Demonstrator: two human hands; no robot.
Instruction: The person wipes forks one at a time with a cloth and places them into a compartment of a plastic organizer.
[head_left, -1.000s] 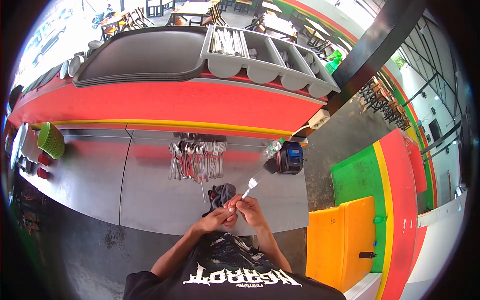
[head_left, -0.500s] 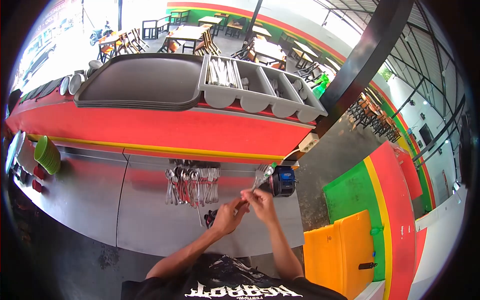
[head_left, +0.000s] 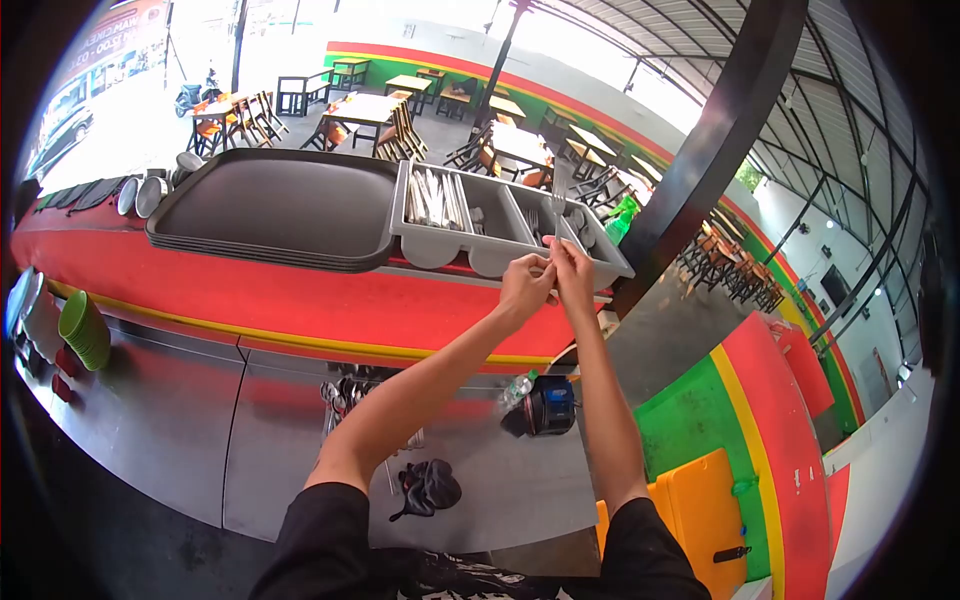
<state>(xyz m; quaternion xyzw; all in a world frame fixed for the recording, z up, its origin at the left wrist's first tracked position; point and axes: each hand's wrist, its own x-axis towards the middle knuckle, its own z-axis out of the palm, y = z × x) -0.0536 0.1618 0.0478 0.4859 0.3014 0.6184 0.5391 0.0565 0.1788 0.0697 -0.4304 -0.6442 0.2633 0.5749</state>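
Note:
A metal fork (head_left: 558, 203) stands upright, tines up, in front of the grey cutlery tray (head_left: 428, 250). My right hand (head_left: 571, 268) is closed around its handle. Against it, my left hand (head_left: 527, 284) is closed too, its fingertips pinched at the handle's lower part. Both hands are at the tray's right-hand compartments, where other forks (head_left: 532, 218) and spoons (head_left: 583, 228) lie. Wrapped cutlery (head_left: 435, 198) fills the left compartment. On the steel counter below, more spoons and forks (head_left: 345, 392) are partly hidden by my left forearm.
Stacked brown trays (head_left: 270, 210) lie left of the cutlery tray on the red ledge. A green spray bottle (head_left: 622, 218) and a dark pillar (head_left: 715, 150) stand at the right. The counter holds a black cloth item (head_left: 428, 488), a plastic bottle (head_left: 519, 388) and green cups (head_left: 85, 330).
Both hands have moved up and forward with the fork, from above the steel counter to the cutlery tray. The black item on the counter is now uncovered, and the camera view has tilted up.

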